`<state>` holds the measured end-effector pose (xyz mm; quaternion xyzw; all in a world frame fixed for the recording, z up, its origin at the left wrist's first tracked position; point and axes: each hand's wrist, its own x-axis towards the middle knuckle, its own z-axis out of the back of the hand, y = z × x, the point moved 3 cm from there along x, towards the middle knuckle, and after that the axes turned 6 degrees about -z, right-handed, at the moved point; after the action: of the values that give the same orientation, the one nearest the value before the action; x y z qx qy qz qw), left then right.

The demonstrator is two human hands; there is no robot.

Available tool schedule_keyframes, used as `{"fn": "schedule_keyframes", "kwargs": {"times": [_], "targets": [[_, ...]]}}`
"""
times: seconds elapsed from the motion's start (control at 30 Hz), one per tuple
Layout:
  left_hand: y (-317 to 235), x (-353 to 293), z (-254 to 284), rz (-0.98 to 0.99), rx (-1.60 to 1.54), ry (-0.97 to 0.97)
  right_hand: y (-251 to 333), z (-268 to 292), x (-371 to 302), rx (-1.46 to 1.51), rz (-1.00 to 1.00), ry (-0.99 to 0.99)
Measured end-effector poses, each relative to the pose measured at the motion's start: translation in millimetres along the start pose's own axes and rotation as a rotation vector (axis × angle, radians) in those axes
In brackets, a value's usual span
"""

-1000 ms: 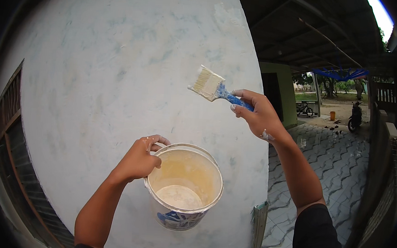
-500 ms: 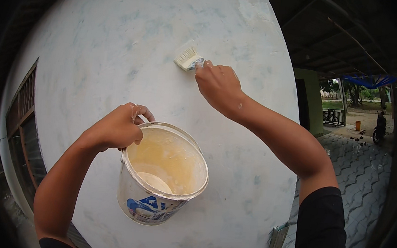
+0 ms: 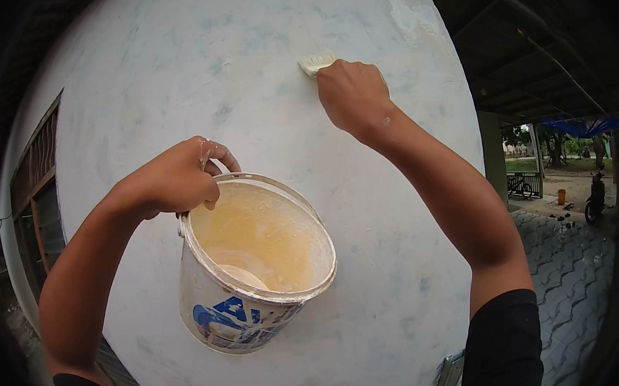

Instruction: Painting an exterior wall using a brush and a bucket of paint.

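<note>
While left hand (image 3: 174, 180) grips white blue-labelled bucket (image 3: 253, 275) | right hand (image 3: 352, 95) presses brush (image 3: 316, 62) on wall (image 3: 189, 63)

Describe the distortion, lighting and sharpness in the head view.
Head view: fisheye bends the wall into a dome, rim black; soft even daylight, no hard shadows or glare; bucket, left hand, right hand and brush look sharp; yard at right brighter.
</note>
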<state>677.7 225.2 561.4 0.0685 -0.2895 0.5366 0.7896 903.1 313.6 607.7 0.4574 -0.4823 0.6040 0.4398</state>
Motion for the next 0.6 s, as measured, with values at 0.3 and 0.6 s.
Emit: {"fn": "schedule_keyframes", "kwargs": {"times": [0.3,0.6], "targets": [[12,-5,5,-0.081,-0.056,0.023,17,76,-34,-0.040,0.065,0.166],[7,-15,17,-0.080,-0.042,-0.019,-24,-6,47,-0.103,-0.063,-0.201]]}}
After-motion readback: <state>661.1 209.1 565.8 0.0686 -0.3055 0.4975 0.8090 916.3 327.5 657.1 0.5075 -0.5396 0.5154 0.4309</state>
